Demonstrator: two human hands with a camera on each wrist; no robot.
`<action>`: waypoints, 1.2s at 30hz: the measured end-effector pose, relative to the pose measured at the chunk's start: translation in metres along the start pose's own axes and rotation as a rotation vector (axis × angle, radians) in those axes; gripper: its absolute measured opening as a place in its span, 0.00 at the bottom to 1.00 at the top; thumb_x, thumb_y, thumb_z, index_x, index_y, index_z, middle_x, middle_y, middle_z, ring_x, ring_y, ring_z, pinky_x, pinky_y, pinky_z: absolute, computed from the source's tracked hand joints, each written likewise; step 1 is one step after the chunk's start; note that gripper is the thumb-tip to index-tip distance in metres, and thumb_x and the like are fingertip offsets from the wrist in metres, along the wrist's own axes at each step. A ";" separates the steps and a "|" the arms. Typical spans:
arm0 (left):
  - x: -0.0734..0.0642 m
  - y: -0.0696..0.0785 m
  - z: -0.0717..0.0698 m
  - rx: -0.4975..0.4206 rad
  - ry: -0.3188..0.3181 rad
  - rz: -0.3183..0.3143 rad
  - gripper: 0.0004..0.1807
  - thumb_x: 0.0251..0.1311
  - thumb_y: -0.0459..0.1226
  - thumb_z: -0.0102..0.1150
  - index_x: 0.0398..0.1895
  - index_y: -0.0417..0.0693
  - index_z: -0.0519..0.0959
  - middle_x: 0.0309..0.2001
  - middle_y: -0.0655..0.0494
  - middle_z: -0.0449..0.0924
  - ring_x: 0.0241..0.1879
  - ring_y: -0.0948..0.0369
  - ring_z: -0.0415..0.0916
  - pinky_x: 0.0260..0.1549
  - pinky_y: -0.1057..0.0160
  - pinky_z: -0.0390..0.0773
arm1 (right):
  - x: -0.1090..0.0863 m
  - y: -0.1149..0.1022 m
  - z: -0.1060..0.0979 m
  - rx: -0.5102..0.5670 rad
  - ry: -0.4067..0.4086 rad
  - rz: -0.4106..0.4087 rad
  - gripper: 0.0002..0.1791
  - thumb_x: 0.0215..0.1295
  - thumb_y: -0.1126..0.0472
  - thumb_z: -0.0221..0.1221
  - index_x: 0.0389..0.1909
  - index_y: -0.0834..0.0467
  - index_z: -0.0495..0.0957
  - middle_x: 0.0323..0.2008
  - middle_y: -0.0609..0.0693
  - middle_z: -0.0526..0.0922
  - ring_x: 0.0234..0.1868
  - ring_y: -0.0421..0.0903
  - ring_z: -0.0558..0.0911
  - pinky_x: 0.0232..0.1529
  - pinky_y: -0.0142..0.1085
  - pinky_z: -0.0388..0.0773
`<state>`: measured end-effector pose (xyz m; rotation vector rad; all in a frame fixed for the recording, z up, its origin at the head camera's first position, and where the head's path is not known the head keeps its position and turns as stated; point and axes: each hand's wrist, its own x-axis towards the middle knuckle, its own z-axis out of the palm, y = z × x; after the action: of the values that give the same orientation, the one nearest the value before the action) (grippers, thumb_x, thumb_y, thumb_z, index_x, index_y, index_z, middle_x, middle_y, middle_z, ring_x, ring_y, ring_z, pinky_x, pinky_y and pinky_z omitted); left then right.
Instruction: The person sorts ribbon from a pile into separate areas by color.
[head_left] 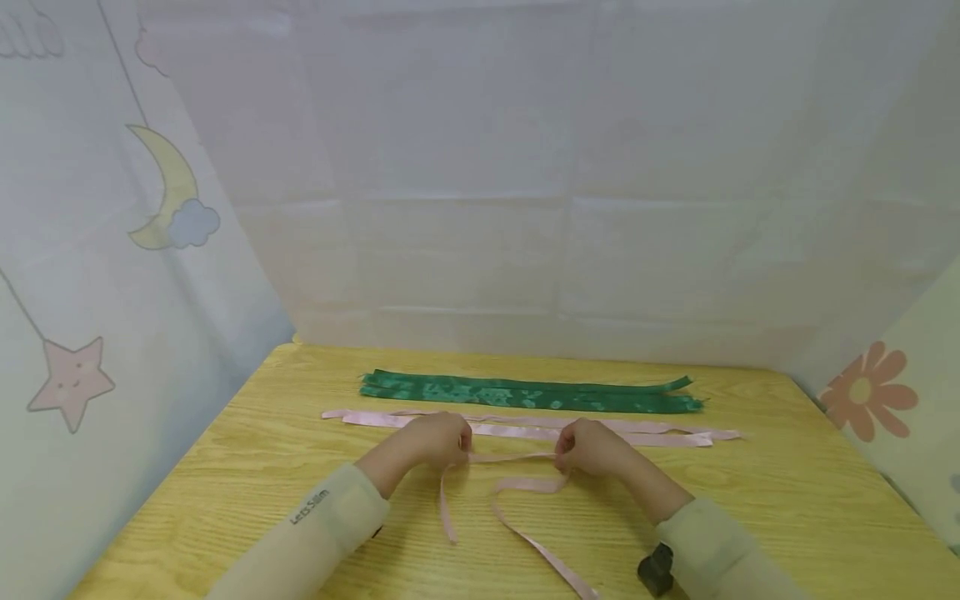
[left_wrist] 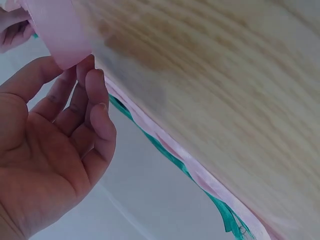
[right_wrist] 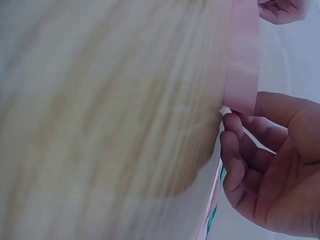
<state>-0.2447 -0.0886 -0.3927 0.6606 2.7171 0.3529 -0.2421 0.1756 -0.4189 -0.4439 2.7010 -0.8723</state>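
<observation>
A narrow pink ribbon stretches nearly straight between my two hands, close over the wooden table. My left hand pinches it on the left between thumb and fingertips; from there one end hangs down toward the near side. On the right, my right hand pinches the same ribbon, and its long tail curls back and runs to the near edge of the head view. Both wrist views show the satin strip between thumb and fingers, the other fingers loosely curled below the right-hand pinch.
Just beyond my hands, several pink ribbons lie lengthwise across the table. Behind them is a bundle of wider green ribbons with frayed ends. A pale hanging sheet backs the table, with printed sheets at both sides.
</observation>
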 end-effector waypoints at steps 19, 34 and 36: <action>-0.019 -0.052 -0.031 -0.292 0.118 -0.022 0.04 0.57 0.29 0.55 0.30 0.44 0.79 0.23 0.58 0.76 0.20 0.62 0.65 0.21 0.65 0.65 | -0.026 0.046 -0.061 0.104 -0.009 -0.040 0.08 0.61 0.62 0.60 0.32 0.63 0.83 0.25 0.49 0.80 0.25 0.45 0.75 0.26 0.40 0.73; -0.045 -0.099 -0.039 -0.388 0.200 -0.101 0.05 0.60 0.30 0.54 0.36 0.38 0.79 0.25 0.53 0.77 0.28 0.53 0.74 0.26 0.61 0.73 | -0.065 0.112 -0.098 0.161 0.019 0.107 0.20 0.61 0.49 0.60 0.38 0.64 0.82 0.29 0.51 0.82 0.32 0.47 0.79 0.30 0.41 0.75; -0.048 -0.102 -0.039 -0.391 0.204 -0.101 0.06 0.61 0.30 0.54 0.37 0.37 0.78 0.26 0.53 0.77 0.29 0.51 0.74 0.27 0.61 0.73 | -0.068 0.119 -0.101 0.167 0.020 0.117 0.21 0.62 0.48 0.59 0.39 0.64 0.82 0.30 0.51 0.82 0.33 0.47 0.79 0.31 0.40 0.75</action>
<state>-0.2593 -0.2063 -0.3761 0.3941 2.7339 0.9400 -0.2384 0.3449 -0.4006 -0.2398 2.6138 -1.0618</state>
